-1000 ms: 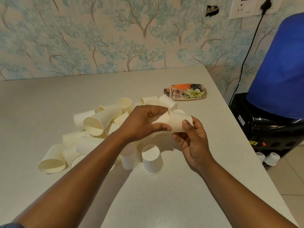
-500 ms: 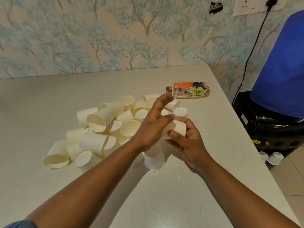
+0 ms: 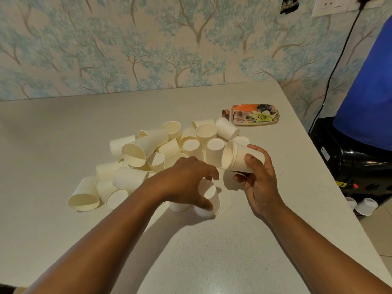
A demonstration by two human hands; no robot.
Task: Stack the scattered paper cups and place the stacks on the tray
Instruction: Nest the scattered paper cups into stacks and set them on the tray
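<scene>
The task looks barely begun: the right hand (image 3: 257,179) grips a short stack (image 3: 237,157) on its side, while the left hand (image 3: 186,177) curls its fingers (image 3: 206,205) round an upturned cup (image 3: 209,200) on the table (image 3: 233,251). Most cups (image 3: 148,151) lie scattered; the tray (image 3: 250,114) holds none.

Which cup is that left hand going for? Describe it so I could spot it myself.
Find the pale table, then the heap of paper cups at its middle. At the heap's near edge, under the left hand, stands an upside-down cup. Unlike its toppled, cream-looking neighbours, it looks whiter, with its flat base facing up.
</scene>
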